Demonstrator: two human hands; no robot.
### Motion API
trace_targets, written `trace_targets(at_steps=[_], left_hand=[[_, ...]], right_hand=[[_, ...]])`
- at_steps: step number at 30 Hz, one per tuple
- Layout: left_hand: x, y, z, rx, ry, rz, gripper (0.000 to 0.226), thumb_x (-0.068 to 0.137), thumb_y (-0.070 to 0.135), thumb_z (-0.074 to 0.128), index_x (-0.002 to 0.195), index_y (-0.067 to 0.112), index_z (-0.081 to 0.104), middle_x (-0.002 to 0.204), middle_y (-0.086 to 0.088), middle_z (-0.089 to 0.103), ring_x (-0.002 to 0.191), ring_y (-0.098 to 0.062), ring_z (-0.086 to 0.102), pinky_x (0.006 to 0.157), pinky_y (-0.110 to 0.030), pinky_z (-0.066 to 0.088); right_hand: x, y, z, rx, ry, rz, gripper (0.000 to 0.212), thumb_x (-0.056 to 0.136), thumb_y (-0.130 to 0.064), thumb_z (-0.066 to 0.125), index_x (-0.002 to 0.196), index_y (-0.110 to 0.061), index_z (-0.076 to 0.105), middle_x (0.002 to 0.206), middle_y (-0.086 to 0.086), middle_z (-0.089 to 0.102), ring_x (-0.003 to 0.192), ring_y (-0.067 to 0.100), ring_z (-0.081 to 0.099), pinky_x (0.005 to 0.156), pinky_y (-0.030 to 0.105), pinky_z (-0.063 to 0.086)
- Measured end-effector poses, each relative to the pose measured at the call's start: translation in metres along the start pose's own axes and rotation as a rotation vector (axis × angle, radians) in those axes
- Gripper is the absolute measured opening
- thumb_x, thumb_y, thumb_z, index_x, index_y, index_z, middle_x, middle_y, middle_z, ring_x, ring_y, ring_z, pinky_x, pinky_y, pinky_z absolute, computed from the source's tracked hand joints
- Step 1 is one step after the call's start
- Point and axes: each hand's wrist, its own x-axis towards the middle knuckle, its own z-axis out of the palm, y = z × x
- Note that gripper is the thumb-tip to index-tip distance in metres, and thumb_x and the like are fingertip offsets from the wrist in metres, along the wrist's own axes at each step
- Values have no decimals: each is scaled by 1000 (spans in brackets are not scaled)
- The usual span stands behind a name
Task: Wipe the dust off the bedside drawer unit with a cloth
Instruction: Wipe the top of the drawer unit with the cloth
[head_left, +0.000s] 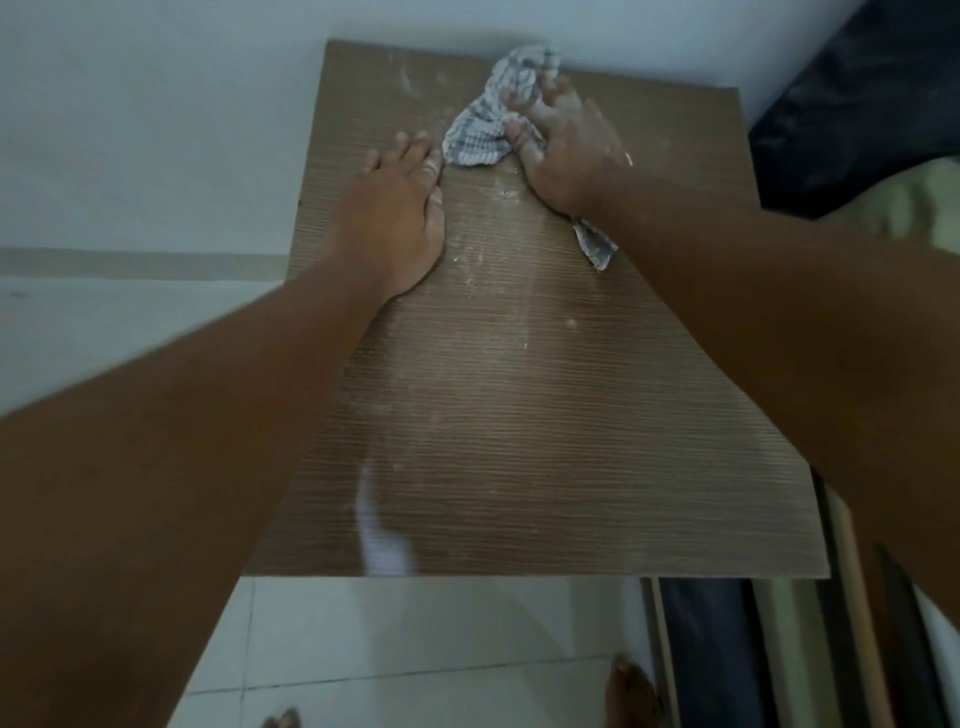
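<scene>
The brown wood-grain top of the bedside drawer unit fills the middle of the head view, streaked with pale dust and white specks. My right hand presses a crumpled grey-and-white checked cloth onto the far right part of the top, near the wall; a corner of the cloth sticks out under my wrist. My left hand lies flat on the top just left of the cloth, fingers together, holding nothing. The drawers below are hidden.
A pale wall runs behind and to the left of the unit. A bed with dark bedding stands at the right. White floor tiles lie in front, with my bare feet at the bottom edge.
</scene>
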Motion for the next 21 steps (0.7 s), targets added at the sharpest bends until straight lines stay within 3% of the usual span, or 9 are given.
trace_targets(at_steps=[14,21], left_hand=[[-11,7,-2,39,-20,-4,57,99,16,32,155,6,30,163,-15,27,153,-30,20,126,-44,12],[-17,9,-3,32,4,-24,59,96,22,29,153,8,35,160,-9,35,150,-24,28,124,-39,15]], right_hand=[[-133,-41,21,48,-80,-212,46,107,-35,37,151,-27,34,163,9,24,153,23,15,124,40,11],[-204,-61,32,46,-79,-331,45,106,-31,40,149,-21,38,158,16,33,150,33,23,121,45,15]])
